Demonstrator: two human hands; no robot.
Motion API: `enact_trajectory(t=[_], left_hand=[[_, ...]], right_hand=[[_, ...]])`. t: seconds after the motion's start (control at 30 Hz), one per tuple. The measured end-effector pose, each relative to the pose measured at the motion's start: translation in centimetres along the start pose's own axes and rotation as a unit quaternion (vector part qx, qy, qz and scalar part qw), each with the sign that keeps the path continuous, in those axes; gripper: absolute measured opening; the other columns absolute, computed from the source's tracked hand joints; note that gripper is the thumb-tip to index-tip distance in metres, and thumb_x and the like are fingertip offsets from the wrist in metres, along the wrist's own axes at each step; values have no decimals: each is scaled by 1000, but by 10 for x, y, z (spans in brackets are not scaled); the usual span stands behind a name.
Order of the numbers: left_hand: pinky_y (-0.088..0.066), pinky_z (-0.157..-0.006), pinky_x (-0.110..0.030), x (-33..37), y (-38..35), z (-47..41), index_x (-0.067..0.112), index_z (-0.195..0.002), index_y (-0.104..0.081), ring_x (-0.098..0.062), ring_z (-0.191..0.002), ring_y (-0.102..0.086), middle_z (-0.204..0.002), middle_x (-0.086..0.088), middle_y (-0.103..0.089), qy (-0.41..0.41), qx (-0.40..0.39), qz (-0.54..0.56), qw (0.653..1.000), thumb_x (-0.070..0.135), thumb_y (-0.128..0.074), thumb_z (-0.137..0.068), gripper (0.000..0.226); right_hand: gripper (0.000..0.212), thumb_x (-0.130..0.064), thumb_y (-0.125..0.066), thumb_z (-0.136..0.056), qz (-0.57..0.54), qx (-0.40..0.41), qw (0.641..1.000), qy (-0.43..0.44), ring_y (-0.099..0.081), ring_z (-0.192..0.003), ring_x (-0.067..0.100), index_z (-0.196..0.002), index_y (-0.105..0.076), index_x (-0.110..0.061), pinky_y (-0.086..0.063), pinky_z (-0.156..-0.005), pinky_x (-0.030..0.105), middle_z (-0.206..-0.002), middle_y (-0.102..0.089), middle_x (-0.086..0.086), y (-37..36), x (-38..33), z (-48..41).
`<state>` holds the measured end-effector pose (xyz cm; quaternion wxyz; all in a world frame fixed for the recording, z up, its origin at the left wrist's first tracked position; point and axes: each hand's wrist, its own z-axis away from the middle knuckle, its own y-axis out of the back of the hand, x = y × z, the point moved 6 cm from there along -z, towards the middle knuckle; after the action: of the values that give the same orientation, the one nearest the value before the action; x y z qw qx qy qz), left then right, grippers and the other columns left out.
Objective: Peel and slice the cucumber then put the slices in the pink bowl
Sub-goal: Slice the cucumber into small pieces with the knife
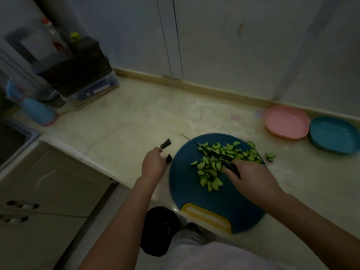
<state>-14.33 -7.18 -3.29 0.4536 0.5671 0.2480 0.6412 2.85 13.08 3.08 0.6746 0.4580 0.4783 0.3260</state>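
**A:** What is held right now?

**B:** The knife (230,167) is gripped tight by the right hand (251,177), with fingers curled round the dark handle. The blade is laid out ahead of the grip, across the cucumber slices (212,168).

**A:** Where are the slices kept?

**B:** They are heaped on the blue cutting board (187,188), just under and ahead of the grip. A few stray bits (270,156) are dropped off the board, out to the right of the grip. The pink bowl (287,121) is set well beyond the grip, up and to the right. Nothing is seen in it.

**A:** And the left hand (153,165)?

**B:** It is curled, off to the left of the knife grip, beside two dark cucumber ends (168,158). Whether one is pinched cannot be told, because it is too dark.

**A:** What could go wrong?

**B:** Slices could be spilled on the way, because the bowl is far from the grip. They could be tipped into the blue bowl (334,134) by mistake, since it is set right beside the pink one. The board looks to be hung over the counter edge near the body, so it could be knocked down. Fingers could be nicked if slices are scooped up with the blade.
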Motion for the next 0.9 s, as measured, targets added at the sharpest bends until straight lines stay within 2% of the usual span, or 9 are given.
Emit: enact_trajectory(t=[0.07, 0.13, 0.23, 0.33, 0.5, 0.57, 0.67, 0.83, 0.9], left_hand=[[-34, -93, -23, 36, 19, 12, 6, -134, -44, -25, -119, -47, -133, -15, -49, -86, 69, 34, 993, 4, -43, -93, 41], [-21, -109, -25, 82, 28, 41, 13, -143, -33, -23, -135, -28, -147, -9, -33, -222, 96, 84, 967, 21, -42, -96, 48], [13, -114, -31, 137, -4, 93, 31, -149, -2, -16, -141, 21, -156, 2, 14, -405, -26, -19, 914, 61, -47, -84, 84], [28, -103, -43, 156, -49, 112, 38, -142, 21, -23, -130, 42, -145, 3, 42, -469, -94, -168, 862, 62, -64, -73, 113], [10, -106, -57, 162, -81, 105, 32, -149, -1, -32, -139, 21, -155, -9, 14, -479, -30, -206, 853, 70, -66, -61, 116], [4, -110, -58, 155, -88, 103, 32, -149, -9, -35, -141, 14, -156, -12, 5, -492, -16, -196, 848, 70, -59, -64, 105], [0, -109, -58, 136, -99, 89, 33, -148, -16, -37, -141, 7, -156, -12, 2, -482, -22, -205, 852, 68, -59, -66, 98], [6, -112, -49, 118, -103, 74, 31, -147, -22, -37, -142, 3, -156, -12, -3, -482, -44, -216, 848, 63, -65, -65, 99], [6, -112, -48, 116, -101, 69, 27, -146, -27, -36, -141, -1, -155, -14, -10, -481, -43, -215, 849, 62, -65, -65, 96]], right_hand=[[30, -51, -40, -93, 63, 4, 998, 8, -56, -72, 15, -91, -52, -24, -32, -53, 27, -78, -57, -7, 19, 6, 2], [33, -52, -40, -93, 112, -3, 994, 9, -60, -86, 16, -100, -55, -24, -35, -61, 27, -96, -61, -4, 30, 10, 5], [33, -50, -41, -94, 148, -21, 989, -21, -60, -92, 16, -103, -55, -22, -33, -63, 27, -103, -60, -2, 36, 17, 13], [26, -40, -46, -94, 209, -41, 976, -36, -59, -98, 17, -110, -53, -20, -38, -65, 28, -110, -58, 0, 37, 13, 19], [21, -16, -58, -88, 233, -58, 969, -58, -60, -95, 20, -109, -56, -10, -37, -63, 27, -106, -59, 9, 37, 3, 25], [31, -18, -86, -51, 246, 1, 968, -52, -61, -58, 18, -73, -66, -10, -36, -43, 26, -69, -62, 8, 35, -1, 27], [46, -7, -88, -11, 197, 25, 978, -60, -44, -29, 18, -41, -53, -11, -18, -33, 20, -39, -47, 5, 26, 1, 33], [49, -16, -93, -16, 203, 1, 975, -93, -44, -31, 15, -43, -52, -17, -14, -39, 21, -42, -46, 2, 19, 1, 48], [41, -19, -93, -33, 213, -12, 970, -114, -52, -40, 16, -53, -57, -16, -17, -40, 23, -51, -53, 3, 20, 4, 55]])
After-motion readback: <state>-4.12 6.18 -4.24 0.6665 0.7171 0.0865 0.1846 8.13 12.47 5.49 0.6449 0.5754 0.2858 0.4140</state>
